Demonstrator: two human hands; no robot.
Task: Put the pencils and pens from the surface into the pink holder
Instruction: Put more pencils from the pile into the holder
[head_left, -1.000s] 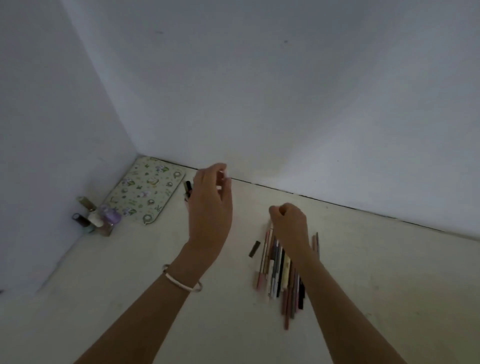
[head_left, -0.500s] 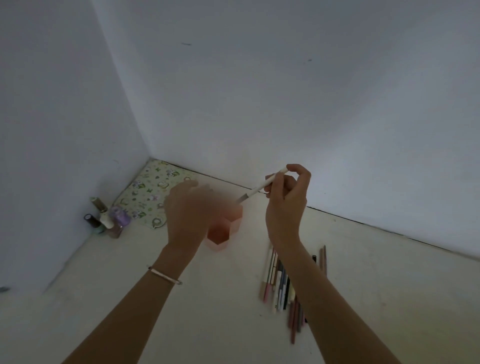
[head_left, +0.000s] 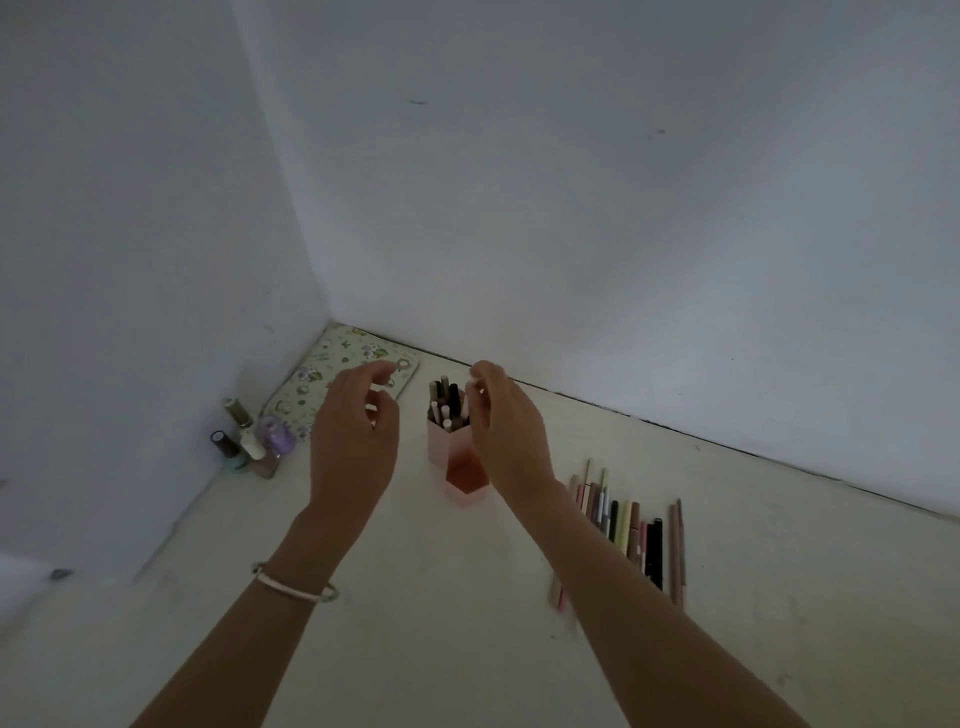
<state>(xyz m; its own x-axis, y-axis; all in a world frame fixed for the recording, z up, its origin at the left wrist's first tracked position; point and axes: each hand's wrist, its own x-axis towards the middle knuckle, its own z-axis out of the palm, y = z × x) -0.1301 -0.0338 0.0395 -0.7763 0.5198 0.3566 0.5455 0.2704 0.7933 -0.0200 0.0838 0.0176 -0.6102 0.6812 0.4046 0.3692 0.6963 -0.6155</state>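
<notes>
Two hands are hovering beside the pink holder (head_left: 451, 453) on the counter (head_left: 415, 623): left hand (head_left: 353, 436) fingers spread, empty; right hand (head_left: 511, 436) fingers curled, contents undeterminable. Roughly a dozen pens and pencils (head_left: 631, 530) are lying in a row right of it, several standing inside.

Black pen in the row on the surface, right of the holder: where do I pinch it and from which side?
Pinch the black pen near mid-barrel, thumb and finger across its width, coming straight down with the right hand. It lies flat, packed side by side with the other pens and pencils, so a sideways approach would likely knock them. Lift, then carry to the pink holder.
</notes>
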